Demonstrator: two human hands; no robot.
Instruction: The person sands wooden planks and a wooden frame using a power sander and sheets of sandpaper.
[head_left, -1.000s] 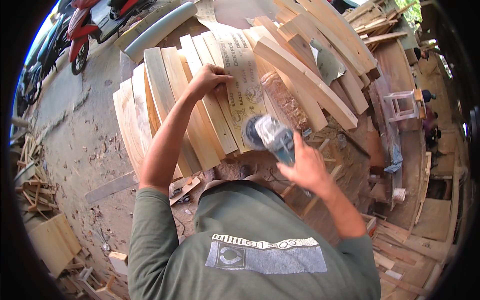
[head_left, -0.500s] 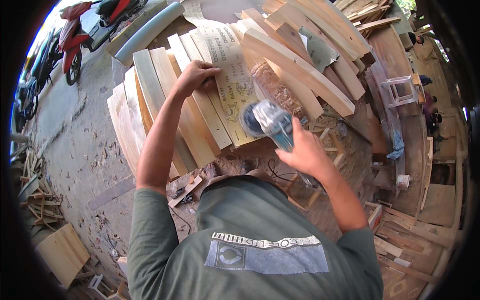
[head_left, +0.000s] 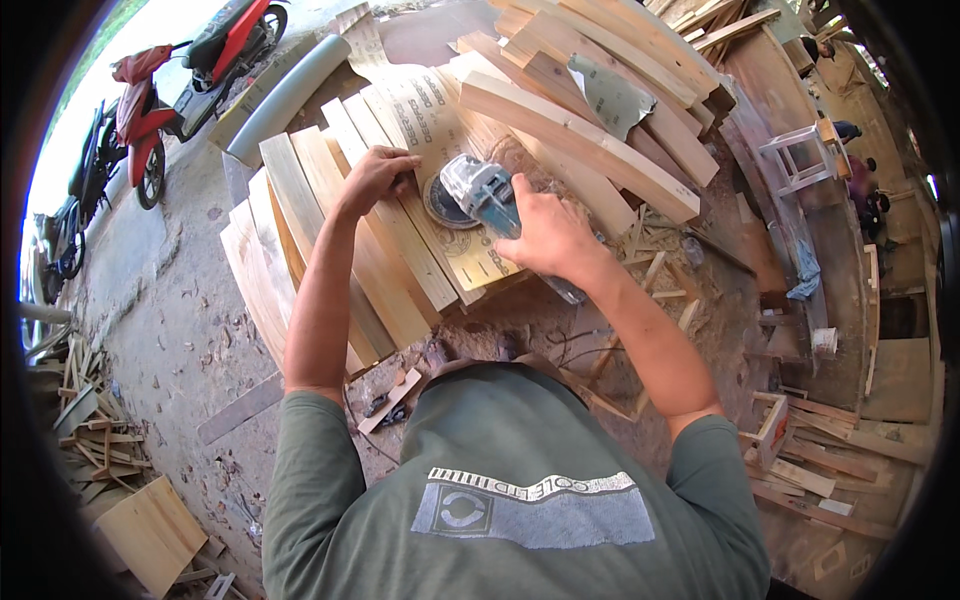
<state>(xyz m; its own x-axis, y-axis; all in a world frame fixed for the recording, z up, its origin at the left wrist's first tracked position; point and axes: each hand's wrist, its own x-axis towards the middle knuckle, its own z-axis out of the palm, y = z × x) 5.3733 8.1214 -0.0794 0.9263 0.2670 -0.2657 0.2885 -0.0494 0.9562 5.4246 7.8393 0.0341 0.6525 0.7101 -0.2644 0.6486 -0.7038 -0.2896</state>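
A long strip of yellowish sandpaper (head_left: 478,268), printed backing up, lies over a row of pale wooden boards (head_left: 330,185). My left hand (head_left: 378,180) is closed at the strip's left edge, fingers curled and thumb pressed in. In my right hand (head_left: 553,232) is a teal and silver angle grinder (head_left: 490,195), gripped by its body. Its round disc (head_left: 445,207) is over the sandpaper, close to my left fingers; whether it touches or spins I cannot tell. Right of the grinder, a brown plastic-wrapped bundle (head_left: 515,155) is partly hidden.
Thick curved timbers (head_left: 580,145) are stacked at the right, with a torn sandpaper piece (head_left: 612,97) on them. A grey tube (head_left: 290,98) lies at the far left. Motorbikes (head_left: 145,120) stand beyond. A cord (head_left: 590,345) trails below the grinder. Wood scraps (head_left: 95,430) litter the floor.
My right hand has brought the grinder left and farther away, so its disc is now beside my left hand over the sandpaper. My left hand stays at the strip's edge. The view has shifted slightly.
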